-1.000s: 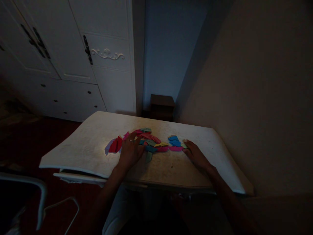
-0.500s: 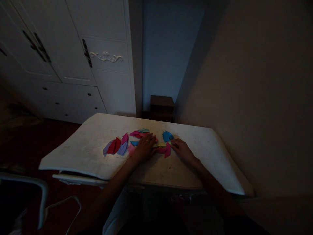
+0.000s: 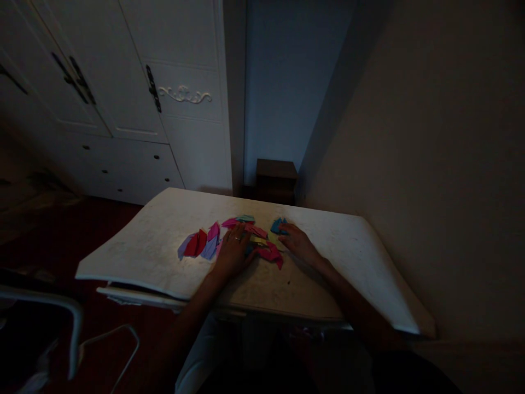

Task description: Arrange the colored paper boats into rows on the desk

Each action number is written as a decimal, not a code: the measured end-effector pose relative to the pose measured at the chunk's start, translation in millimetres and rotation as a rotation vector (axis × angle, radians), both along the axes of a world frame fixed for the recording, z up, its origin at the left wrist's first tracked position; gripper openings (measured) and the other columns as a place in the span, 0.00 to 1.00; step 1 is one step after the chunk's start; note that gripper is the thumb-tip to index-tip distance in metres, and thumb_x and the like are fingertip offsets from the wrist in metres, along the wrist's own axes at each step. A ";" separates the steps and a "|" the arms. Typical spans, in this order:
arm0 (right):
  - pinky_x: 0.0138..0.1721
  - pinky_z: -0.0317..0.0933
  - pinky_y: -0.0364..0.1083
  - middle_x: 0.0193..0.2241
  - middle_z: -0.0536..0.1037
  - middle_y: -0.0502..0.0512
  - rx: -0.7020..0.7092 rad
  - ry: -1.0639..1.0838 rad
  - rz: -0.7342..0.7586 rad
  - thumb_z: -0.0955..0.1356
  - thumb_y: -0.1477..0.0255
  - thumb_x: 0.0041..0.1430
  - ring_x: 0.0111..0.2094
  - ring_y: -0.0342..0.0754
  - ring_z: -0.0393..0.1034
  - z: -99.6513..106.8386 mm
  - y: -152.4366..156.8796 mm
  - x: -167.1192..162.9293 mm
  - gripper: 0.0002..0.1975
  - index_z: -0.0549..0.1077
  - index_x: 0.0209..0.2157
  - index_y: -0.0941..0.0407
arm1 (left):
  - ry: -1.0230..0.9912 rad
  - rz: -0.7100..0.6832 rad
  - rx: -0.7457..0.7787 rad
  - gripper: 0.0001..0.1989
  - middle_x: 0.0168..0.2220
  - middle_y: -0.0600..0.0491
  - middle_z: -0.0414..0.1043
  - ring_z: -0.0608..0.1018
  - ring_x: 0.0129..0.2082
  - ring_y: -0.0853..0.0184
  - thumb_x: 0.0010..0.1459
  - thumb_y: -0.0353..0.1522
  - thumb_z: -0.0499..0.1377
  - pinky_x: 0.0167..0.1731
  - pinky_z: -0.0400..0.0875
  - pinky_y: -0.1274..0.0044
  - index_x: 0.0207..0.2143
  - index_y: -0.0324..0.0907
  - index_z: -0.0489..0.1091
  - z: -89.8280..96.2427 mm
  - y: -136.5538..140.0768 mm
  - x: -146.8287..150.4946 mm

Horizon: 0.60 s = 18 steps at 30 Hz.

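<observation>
On the desk [image 3: 303, 295], the left hand [image 3: 234, 250] lies open over the colourful folded pieces [image 3: 213, 241]; the right hand [image 3: 300, 244] has its fingertips at the blue piece [image 3: 276, 226], though I cannot tell whether that grip is closed. A light touch, sliding pieces flat, spares the folds.

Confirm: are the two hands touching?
Apart. The head view shows a clear gap between the left hand and the right hand, with a pink piece showing in it.
</observation>
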State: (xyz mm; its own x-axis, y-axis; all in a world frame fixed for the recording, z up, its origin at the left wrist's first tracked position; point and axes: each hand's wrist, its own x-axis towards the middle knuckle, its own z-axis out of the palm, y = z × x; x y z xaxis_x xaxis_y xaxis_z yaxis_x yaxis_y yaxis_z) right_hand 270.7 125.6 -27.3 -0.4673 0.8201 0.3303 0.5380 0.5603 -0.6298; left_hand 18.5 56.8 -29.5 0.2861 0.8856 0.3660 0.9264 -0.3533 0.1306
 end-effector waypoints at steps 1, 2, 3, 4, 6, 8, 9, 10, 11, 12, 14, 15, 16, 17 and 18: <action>0.60 0.54 0.59 0.56 0.70 0.63 0.008 -0.036 -0.024 0.63 0.55 0.62 0.59 0.59 0.62 -1.4 4.1 0.0 0.26 0.70 0.55 0.56 | 0.012 0.035 -0.003 0.31 0.65 0.34 0.54 0.56 0.66 0.48 0.60 0.45 0.55 0.62 0.52 0.56 0.60 0.35 0.62 1.3 -1.0 -0.8; 0.61 0.52 0.59 0.59 0.67 0.64 0.000 -0.082 -0.052 0.64 0.53 0.61 0.61 0.60 0.58 -3.2 8.1 -0.7 0.29 0.69 0.57 0.57 | 0.022 0.072 -0.002 0.33 0.65 0.34 0.54 0.56 0.66 0.47 0.59 0.47 0.56 0.62 0.50 0.55 0.60 0.35 0.61 2.5 -2.0 -1.6; 0.62 0.50 0.60 0.61 0.64 0.65 -0.021 -0.134 -0.082 0.65 0.52 0.59 0.63 0.62 0.55 -5.2 11.9 -2.5 0.32 0.67 0.59 0.57 | 0.031 0.106 0.004 0.36 0.65 0.34 0.54 0.55 0.66 0.45 0.57 0.49 0.56 0.62 0.49 0.54 0.61 0.35 0.60 3.5 -3.0 -2.4; 0.62 0.49 0.61 0.62 0.61 0.66 -0.047 -0.186 -0.111 0.66 0.51 0.58 0.64 0.63 0.52 -7.4 15.3 -5.5 0.35 0.65 0.60 0.58 | 0.037 0.140 0.011 0.39 0.65 0.34 0.54 0.54 0.66 0.44 0.56 0.52 0.56 0.62 0.47 0.53 0.61 0.35 0.60 4.4 -3.9 -3.4; 0.63 0.48 0.61 0.64 0.59 0.68 -0.092 -0.268 -0.141 0.66 0.49 0.56 0.65 0.64 0.50 -11.3 20.1 -15.1 0.39 0.63 0.61 0.60 | 0.043 0.203 0.023 0.41 0.65 0.34 0.54 0.52 0.67 0.41 0.54 0.55 0.56 0.62 0.44 0.50 0.61 0.37 0.61 5.3 -5.7 -6.1; 0.63 0.47 0.60 0.64 0.58 0.70 -0.104 -0.320 -0.138 0.65 0.49 0.57 0.65 0.65 0.50 -14.1 21.8 -29.1 0.40 0.62 0.62 0.63 | 0.049 0.263 0.010 0.42 0.65 0.34 0.55 0.52 0.66 0.39 0.54 0.57 0.54 0.61 0.41 0.46 0.61 0.38 0.62 4.9 -7.5 -10.4; 0.63 0.47 0.60 0.64 0.58 0.71 -0.101 -0.337 -0.134 0.64 0.48 0.58 0.65 0.65 0.49 -15.0 21.6 -37.1 0.41 0.62 0.62 0.64 | 0.054 0.287 -0.005 0.42 0.64 0.33 0.56 0.52 0.66 0.39 0.54 0.58 0.53 0.60 0.40 0.45 0.60 0.37 0.62 4.2 -8.4 -13.0; 0.64 0.46 0.60 0.64 0.58 0.71 -0.097 -0.348 -0.127 0.64 0.47 0.58 0.65 0.65 0.49 -15.6 21.0 -45.6 0.41 0.62 0.62 0.64 | 0.060 0.303 -0.023 0.43 0.63 0.32 0.58 0.53 0.66 0.39 0.54 0.59 0.52 0.60 0.39 0.44 0.60 0.37 0.63 3.3 -9.4 -15.8; 0.64 0.45 0.60 0.64 0.57 0.71 -0.091 -0.357 -0.115 0.64 0.46 0.57 0.65 0.66 0.48 -15.9 20.2 -54.2 0.42 0.62 0.62 0.64 | 0.068 0.312 -0.038 0.43 0.63 0.32 0.59 0.54 0.65 0.39 0.55 0.59 0.51 0.59 0.38 0.43 0.60 0.36 0.63 2.4 -10.3 -18.7; 0.64 0.44 0.60 0.64 0.57 0.70 -0.083 -0.364 -0.099 0.64 0.45 0.57 0.66 0.66 0.47 -16.2 19.5 -62.9 0.42 0.62 0.62 0.63 | 0.077 0.316 -0.049 0.43 0.62 0.32 0.60 0.55 0.65 0.39 0.55 0.59 0.50 0.59 0.38 0.43 0.60 0.35 0.62 1.5 -11.2 -21.6; 0.63 0.44 0.63 0.65 0.57 0.69 -0.060 -0.375 -0.053 0.63 0.44 0.56 0.66 0.68 0.46 -16.4 18.8 -80.2 0.42 0.61 0.62 0.61 | 0.090 0.322 -0.049 0.44 0.62 0.32 0.60 0.55 0.65 0.40 0.55 0.59 0.49 0.60 0.37 0.44 0.61 0.35 0.62 -0.2 -12.7 -27.0; 0.63 0.44 0.64 0.65 0.57 0.69 -0.043 -0.382 -0.031 0.63 0.44 0.57 0.66 0.68 0.46 -16.4 19.1 -88.7 0.42 0.61 0.63 0.60 | 0.094 0.326 -0.045 0.43 0.62 0.32 0.60 0.55 0.65 0.40 0.56 0.59 0.49 0.60 0.37 0.44 0.61 0.35 0.62 -0.8 -13.3 -29.5; 0.62 0.44 0.65 0.65 0.56 0.69 -0.025 -0.390 -0.012 0.63 0.44 0.57 0.66 0.69 0.46 -16.4 19.8 -96.8 0.42 0.60 0.63 0.60 | 0.095 0.333 -0.040 0.43 0.62 0.33 0.61 0.55 0.65 0.41 0.56 0.59 0.49 0.60 0.37 0.45 0.61 0.35 0.62 -1.3 -13.7 -32.1; 0.62 0.44 0.66 0.65 0.56 0.70 -0.007 -0.399 0.004 0.63 0.45 0.57 0.66 0.69 0.45 -16.5 20.9 -104.7 0.42 0.60 0.63 0.59 | 0.094 0.344 -0.034 0.43 0.62 0.33 0.61 0.56 0.65 0.41 0.57 0.58 0.49 0.60 0.37 0.45 0.61 0.34 0.62 -1.7 -14.1 -34.6; 0.62 0.44 0.66 0.65 0.56 0.70 0.011 -0.408 0.018 0.63 0.46 0.58 0.66 0.68 0.45 -16.6 22.2 -112.1 0.41 0.59 0.63 0.59 | 0.087 0.359 -0.025 0.42 0.61 0.32 0.61 0.56 0.65 0.41 0.57 0.58 0.49 0.60 0.38 0.45 0.61 0.34 0.62 -2.1 -14.4 -37.2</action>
State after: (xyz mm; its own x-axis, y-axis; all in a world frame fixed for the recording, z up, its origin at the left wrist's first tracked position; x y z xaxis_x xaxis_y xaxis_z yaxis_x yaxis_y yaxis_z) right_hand 158.6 147.8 -43.9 -0.5761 0.8080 0.1235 0.7324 0.5774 -0.3608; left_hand -18.7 42.4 -31.6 -0.0155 0.9436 0.3307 0.9987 -0.0012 0.0502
